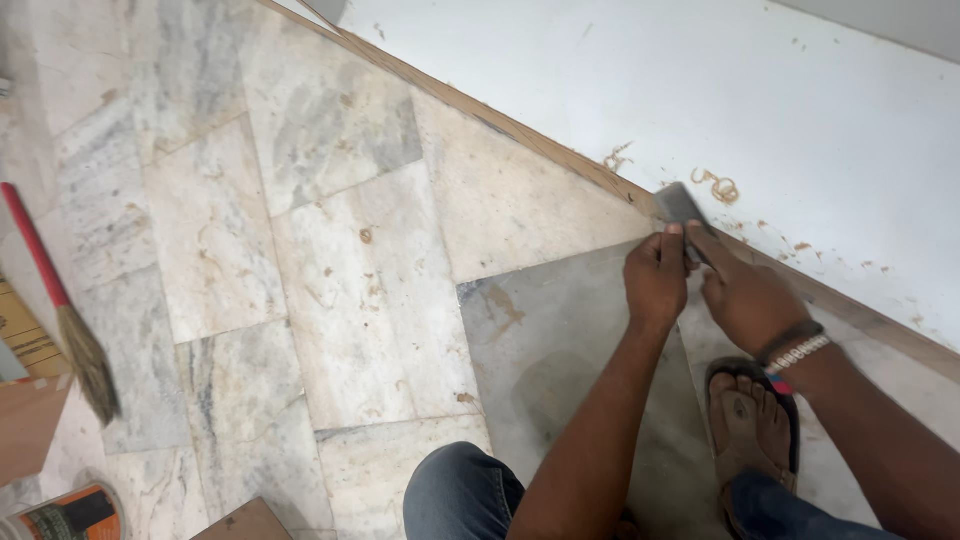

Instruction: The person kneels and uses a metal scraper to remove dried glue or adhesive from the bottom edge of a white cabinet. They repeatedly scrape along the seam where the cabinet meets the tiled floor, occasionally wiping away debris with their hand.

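A large white laminated board (700, 90) lies on the marble floor, its raw wooden edge (520, 130) running diagonally. Both my hands grip a small dark hand tool (680, 205), a flat blade-like block, pressed against that edge. My left hand (655, 278) holds its near side; my right hand (745, 295), with bracelets at the wrist, holds it from the right. Curled wood shavings (720, 187) lie on the board close to the tool.
My sandalled foot (750, 420) and denim-clad knee (460, 495) are at the bottom. A red-handled broom (60, 310) lies at the left. An orange-labelled can (70, 515) and brown board pieces (25, 420) sit at the lower left. Marble tiles (300, 250) cover the floor.
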